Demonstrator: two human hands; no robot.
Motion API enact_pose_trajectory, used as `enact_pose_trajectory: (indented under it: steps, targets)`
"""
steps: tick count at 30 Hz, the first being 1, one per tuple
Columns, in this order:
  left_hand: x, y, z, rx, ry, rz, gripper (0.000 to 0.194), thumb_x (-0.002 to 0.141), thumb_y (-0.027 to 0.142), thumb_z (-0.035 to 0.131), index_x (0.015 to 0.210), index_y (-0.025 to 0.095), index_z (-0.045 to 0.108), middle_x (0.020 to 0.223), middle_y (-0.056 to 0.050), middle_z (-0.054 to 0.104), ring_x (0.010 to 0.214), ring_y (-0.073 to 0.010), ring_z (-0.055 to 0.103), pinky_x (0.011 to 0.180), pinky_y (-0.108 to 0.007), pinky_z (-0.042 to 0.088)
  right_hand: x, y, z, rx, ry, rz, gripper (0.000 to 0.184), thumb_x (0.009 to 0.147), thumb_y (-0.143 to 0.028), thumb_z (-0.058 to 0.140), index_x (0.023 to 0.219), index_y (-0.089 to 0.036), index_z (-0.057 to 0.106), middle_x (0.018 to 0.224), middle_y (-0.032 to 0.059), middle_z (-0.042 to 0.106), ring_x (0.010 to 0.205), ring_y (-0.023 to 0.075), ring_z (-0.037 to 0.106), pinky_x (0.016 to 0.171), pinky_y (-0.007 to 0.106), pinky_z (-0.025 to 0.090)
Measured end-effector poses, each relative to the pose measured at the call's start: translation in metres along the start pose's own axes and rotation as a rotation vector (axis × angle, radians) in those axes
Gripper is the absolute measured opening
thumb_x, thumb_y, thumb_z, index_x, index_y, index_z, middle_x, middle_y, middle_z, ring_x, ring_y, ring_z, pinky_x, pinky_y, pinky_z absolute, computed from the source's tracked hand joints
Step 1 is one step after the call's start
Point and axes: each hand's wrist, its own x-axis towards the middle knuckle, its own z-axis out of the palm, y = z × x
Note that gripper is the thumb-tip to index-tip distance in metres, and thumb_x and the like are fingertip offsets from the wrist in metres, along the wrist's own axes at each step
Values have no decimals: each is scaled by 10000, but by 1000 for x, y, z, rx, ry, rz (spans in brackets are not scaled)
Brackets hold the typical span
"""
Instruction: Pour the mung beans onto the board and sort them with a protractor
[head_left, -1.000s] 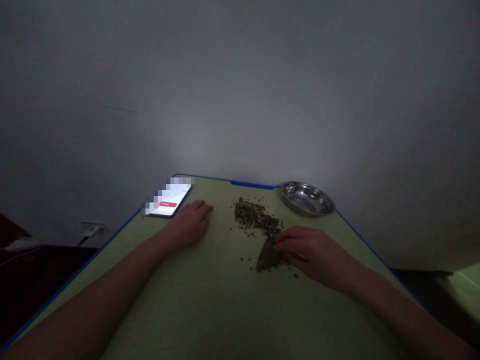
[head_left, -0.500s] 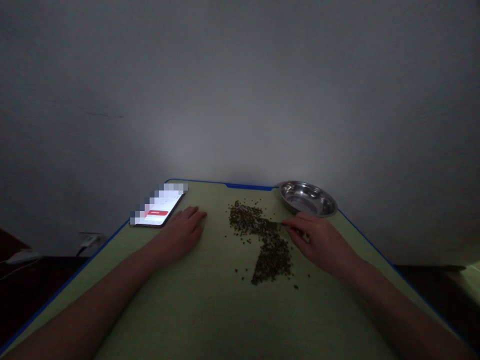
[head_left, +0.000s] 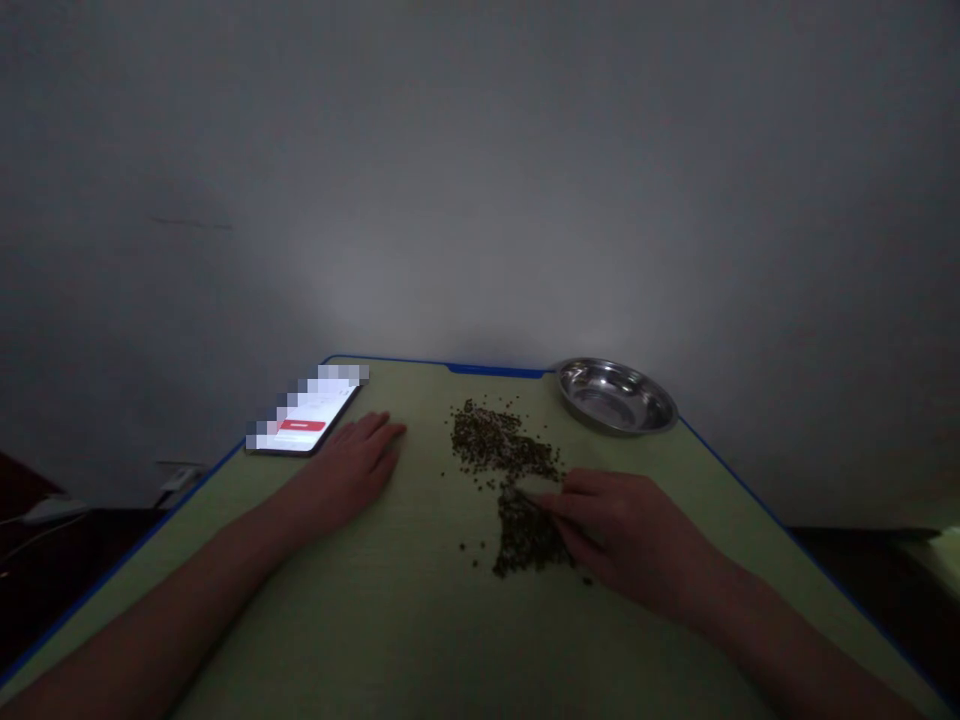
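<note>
My right hand pinches a slim tool with a greyish tip; its exact kind is too dim to make out. That tip rests at the upper edge of the near pile of small dark grains, and my fingers cover the pile's right side. Just beyond lies a second, looser pile of brownish grains, with single grains strewn around it. My left hand lies flat on the table, fingers stretched out and holding nothing, to the left of the piles and beside a lit phone.
A shiny round metal bowl stands at the table's far right corner. The pale green table has a blue rim and meets a grey wall. A white plug with a cable shows low on the left.
My right hand has come nearer and slightly left, bringing the tool from the far pile to the near one. A gap now separates the piles. The left hand stays put.
</note>
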Motion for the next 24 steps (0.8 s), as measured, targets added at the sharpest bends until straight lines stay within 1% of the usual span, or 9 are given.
enact_pose_trajectory:
  steps: [3, 5, 9, 13, 16, 20, 22, 24]
  targets:
    - [0, 0, -1, 10, -19, -18, 560, 912, 373, 264, 1313, 95, 539, 1398, -191, 512, 1304, -300, 460, 1075, -483, 378, -3, 2, -4, 60, -1, 13, 291, 882, -141, 503, 1063, -234, 712, 786, 29, 656, 701, 168, 611, 615, 284, 399]
    - [0, 1, -2, 20, -32, -27, 562, 913, 369, 261, 1318, 94, 537, 1405, -190, 507, 1308, -299, 456, 1078, -478, 376, -4, 7, -8, 105, 29, 41, 261, 890, -147, 506, 1024, -216, 721, 808, 33, 663, 722, 168, 617, 634, 284, 416]
    - [-1, 0, -2, 31, -32, -14, 565, 915, 366, 254, 1312, 85, 542, 1396, -197, 512, 1297, -305, 467, 1073, -481, 382, -6, 21, -13, 184, 102, 122, 249, 894, -164, 520, 1053, -184, 711, 847, 42, 676, 725, 161, 621, 650, 284, 446]
    - [-1, -3, 0, 29, -16, 5, 570, 920, 402, 258, 1307, 99, 547, 1399, -190, 514, 1311, -301, 455, 1075, -479, 382, -6, 29, -10, 172, 80, 168, 251, 892, -161, 518, 1044, -163, 716, 817, 48, 670, 677, 158, 605, 615, 283, 441]
    - [0, -4, -1, 29, -49, -4, 593, 917, 407, 246, 1334, 91, 525, 1422, -196, 487, 1332, -301, 430, 1085, -479, 368, -5, 24, -7, 196, 35, 139, 234, 888, -154, 532, 1024, -164, 722, 821, 48, 671, 697, 159, 607, 619, 279, 434]
    - [1, -4, -2, 19, -68, -18, 596, 909, 407, 250, 1336, 93, 523, 1429, -191, 481, 1329, -296, 435, 1090, -466, 365, -5, 11, -9, 287, -27, 105, 211, 871, -135, 565, 977, -207, 732, 791, 15, 657, 697, 138, 595, 616, 256, 422]
    - [2, -3, -3, 18, -64, -10, 587, 906, 405, 261, 1322, 97, 538, 1418, -187, 495, 1319, -293, 448, 1089, -461, 369, -5, 9, -11, 321, -20, 104, 198, 873, -144, 569, 967, -206, 731, 769, 7, 647, 672, 127, 586, 599, 248, 417]
    - [2, -3, -4, 24, -60, -5, 585, 905, 406, 264, 1312, 96, 547, 1411, -189, 502, 1318, -298, 450, 1085, -469, 372, -6, 11, -14, 341, 26, 118, 197, 884, -153, 555, 980, -183, 724, 768, 14, 648, 662, 123, 587, 588, 244, 419]
